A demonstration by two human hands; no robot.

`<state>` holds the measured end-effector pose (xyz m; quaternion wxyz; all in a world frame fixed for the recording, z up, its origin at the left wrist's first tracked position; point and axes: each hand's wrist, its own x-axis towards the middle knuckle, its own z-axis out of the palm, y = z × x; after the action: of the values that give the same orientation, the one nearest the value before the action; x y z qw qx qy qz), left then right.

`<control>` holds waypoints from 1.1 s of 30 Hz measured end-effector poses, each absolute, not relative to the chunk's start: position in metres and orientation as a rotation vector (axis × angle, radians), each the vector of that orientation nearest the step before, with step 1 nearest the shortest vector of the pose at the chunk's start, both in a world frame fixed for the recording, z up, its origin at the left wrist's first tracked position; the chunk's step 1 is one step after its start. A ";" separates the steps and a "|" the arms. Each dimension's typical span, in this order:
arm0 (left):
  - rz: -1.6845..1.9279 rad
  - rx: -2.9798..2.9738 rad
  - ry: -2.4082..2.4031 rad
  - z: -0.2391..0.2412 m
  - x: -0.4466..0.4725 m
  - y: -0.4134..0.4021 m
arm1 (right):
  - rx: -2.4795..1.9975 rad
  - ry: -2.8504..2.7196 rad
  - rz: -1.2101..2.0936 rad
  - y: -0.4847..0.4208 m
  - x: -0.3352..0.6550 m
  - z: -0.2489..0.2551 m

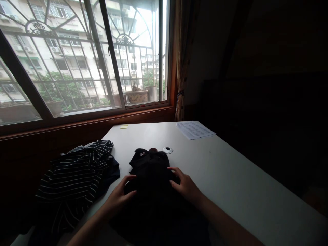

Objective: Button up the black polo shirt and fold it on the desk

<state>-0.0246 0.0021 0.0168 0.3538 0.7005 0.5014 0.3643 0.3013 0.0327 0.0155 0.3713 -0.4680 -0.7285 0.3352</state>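
A black garment (152,191), which looks like a folded shirt with a collar at its far end, lies on the white table (225,177) in front of me. My left hand (121,194) is at the garment's left side, thumb and fingers curved around dark cloth. At the right side, a little farther out, my right hand (186,184) holds the cloth in the same way, with thumb and forefinger apart on it. The near part of the garment sinks into shadow, so its lower edge is hard to make out.
Striped black-and-white clothing (77,174) is heaped on the left. A small round white object (167,150) with a dark centre lies beyond the garment. Printed papers (196,130) and yellow sticky notes (124,126) sit at the far edge, below a window (84,58).
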 end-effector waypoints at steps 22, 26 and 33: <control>0.860 1.765 1.075 0.019 -0.017 -0.002 | -1.458 -1.723 0.499 0.063 0.325 0.003; 0.819 1.759 1.001 0.021 -0.016 -0.005 | -1.371 -1.927 0.592 0.053 0.315 0.003; 0.836 1.860 0.829 0.026 -0.011 -0.013 | -1.355 -1.842 0.990 0.033 0.302 0.015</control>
<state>-0.0107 -0.0126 0.0257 0.4531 0.7532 0.3356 0.3386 0.3018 0.0332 0.0145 0.3194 -0.5152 -0.7004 0.3767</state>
